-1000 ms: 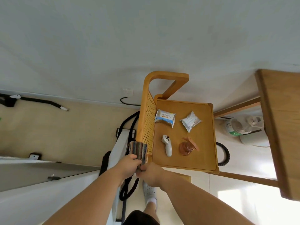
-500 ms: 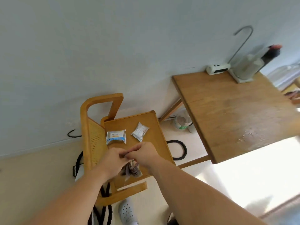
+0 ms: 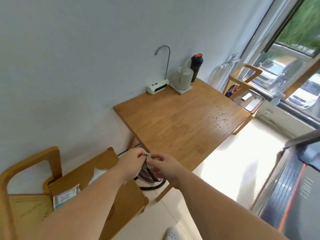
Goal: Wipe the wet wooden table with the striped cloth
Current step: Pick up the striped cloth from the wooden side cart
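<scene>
Cloth in both hands, wiping not begun yet.

The left hand [image 3: 132,161] and the right hand [image 3: 164,164] each pinch the top edge of the dark striped cloth [image 3: 147,173], so each grip is closed on it, and the cloth hangs down between them in the air, just off the near corner of the brown wooden counter [image 3: 173,122]. I think the cloth is picked up and ready, but all the wiping is left. Shiny drops of water [image 3: 220,116] sit on the far right part of the counter, well apart from the cloth. Nothing has touched them. Containers: a cream electric kettle [image 3: 183,78] and a dark bottle with a red lid [image 3: 196,66] stand at the back by the wall. I cannot tell what is in them. A small wooden side table with a raised edge [image 3: 102,163] on the left holds a white and blue packet [image 3: 65,198].
</scene>
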